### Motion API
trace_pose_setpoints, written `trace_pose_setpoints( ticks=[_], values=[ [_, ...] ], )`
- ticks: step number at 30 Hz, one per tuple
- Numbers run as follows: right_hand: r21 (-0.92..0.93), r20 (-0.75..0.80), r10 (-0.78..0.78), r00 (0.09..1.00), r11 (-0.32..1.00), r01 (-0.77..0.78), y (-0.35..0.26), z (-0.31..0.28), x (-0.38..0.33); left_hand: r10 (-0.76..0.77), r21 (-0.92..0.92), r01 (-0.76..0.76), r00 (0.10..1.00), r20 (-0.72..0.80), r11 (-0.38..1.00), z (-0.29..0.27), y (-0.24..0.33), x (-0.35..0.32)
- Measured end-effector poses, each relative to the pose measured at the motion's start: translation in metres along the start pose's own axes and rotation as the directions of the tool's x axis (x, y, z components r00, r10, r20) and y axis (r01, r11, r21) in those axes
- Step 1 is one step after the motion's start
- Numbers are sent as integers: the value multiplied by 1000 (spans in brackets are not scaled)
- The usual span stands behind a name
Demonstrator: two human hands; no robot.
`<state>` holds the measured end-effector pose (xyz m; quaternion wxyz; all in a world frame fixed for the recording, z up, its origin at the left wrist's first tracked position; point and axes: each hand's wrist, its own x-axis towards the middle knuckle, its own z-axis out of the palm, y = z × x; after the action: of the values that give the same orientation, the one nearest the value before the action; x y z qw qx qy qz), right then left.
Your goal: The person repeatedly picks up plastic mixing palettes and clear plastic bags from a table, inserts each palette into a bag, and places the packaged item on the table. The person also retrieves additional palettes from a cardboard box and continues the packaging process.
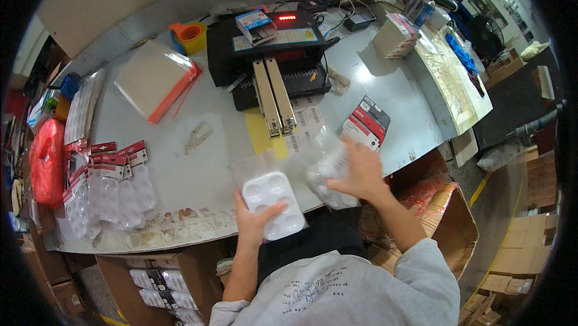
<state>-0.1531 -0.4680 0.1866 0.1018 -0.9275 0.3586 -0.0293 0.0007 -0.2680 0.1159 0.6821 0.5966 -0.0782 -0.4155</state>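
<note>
My left hand is closed round a white plastic paint palette with round wells, its thumb across the front. Clear plastic film shows about the palette's upper edge. To its right, my right hand grips a clear plastic bag with something white inside; what that is cannot be made out. Just beyond the right hand lies a stack of red and black header cards. Past both hands stands a black sealing machine with two metal rails pointing toward me.
Bagged palettes with red headers lie at the left, beside a red plastic bundle. Clear bags with a red edge and an orange tape dispenser sit farther back. Open cardboard boxes stand below the table's front edge.
</note>
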Motion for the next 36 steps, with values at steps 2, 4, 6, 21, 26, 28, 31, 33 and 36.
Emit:
trace_pose_setpoints(
  ticks=[2, 4, 6, 21, 26, 28, 31, 33, 36],
  values=[
    [-57, 37, 94, 995, 994, -92, -22, 20, 8, -39, -16, 40, 999, 32, 999, 8, -5, 0],
    [-95, 59, 133, 989, 987, -127, -31, 36, 10, -89, 58, 91, 996, -29, 994, 16, -14, -2],
    [-89, 67, 115, 991, 990, -108, -29, 44, 8, -58, 17, 59, 997, -50, 998, 20, -20, -4],
    [759, 648, -290, 704, 167, -629, 66, 88, -13, -30, -80, 48, 978, 209, 996, -16, -7, -14],
    [943, 274, -680, 680, 54, -327, 51, 88, -35, 71, -151, -27, 952, 299, 988, -14, -13, -32],
    [909, 328, -631, 703, 7, -418, 46, 84, -57, 87, -101, -61, 959, 271, 993, -8, -11, -45],
    [800, 442, -516, 734, -143, -582, 45, 76, -85, 104, 102, -127, 973, 206, 987, 0, -1, -60],
    [752, 497, -415, 763, -233, -616, 43, 68, -94, 125, 229, -146, 987, 104, 962, 7, 3, -64],
    [755, 524, -262, 810, -298, -585, 36, 49, -85, 79, 329, -49, 994, -79, 943, 16, 5, -57]
  ],
)
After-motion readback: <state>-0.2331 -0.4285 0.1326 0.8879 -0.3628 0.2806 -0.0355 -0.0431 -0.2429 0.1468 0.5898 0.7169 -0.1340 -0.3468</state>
